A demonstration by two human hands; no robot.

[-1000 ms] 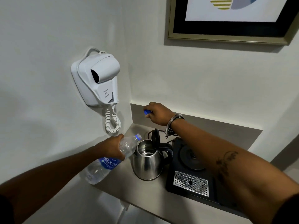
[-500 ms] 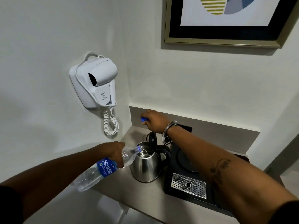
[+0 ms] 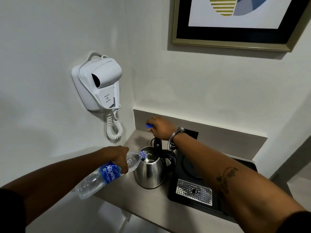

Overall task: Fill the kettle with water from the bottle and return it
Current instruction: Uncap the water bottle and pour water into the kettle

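A steel kettle (image 3: 149,174) stands on the grey counter (image 3: 134,204) with its black lid (image 3: 157,144) flipped up. My left hand (image 3: 117,157) grips a clear water bottle (image 3: 104,175) with a blue label, tilted so its neck lies over the kettle's mouth, and water runs in. My right hand (image 3: 159,126) is behind the kettle near the back wall, pinching the blue bottle cap (image 3: 149,126).
A black tray (image 3: 198,204) with the round kettle base (image 3: 190,165) and a perforated metal drip grid (image 3: 193,191) sits right of the kettle. A white wall hair dryer (image 3: 99,84) with a coiled cord hangs at left. A framed picture (image 3: 235,22) hangs above.
The bottle has tipped further and its neck moved from beside the kettle to over its opening. My right hand with the cap has lowered slightly toward the back of the counter.
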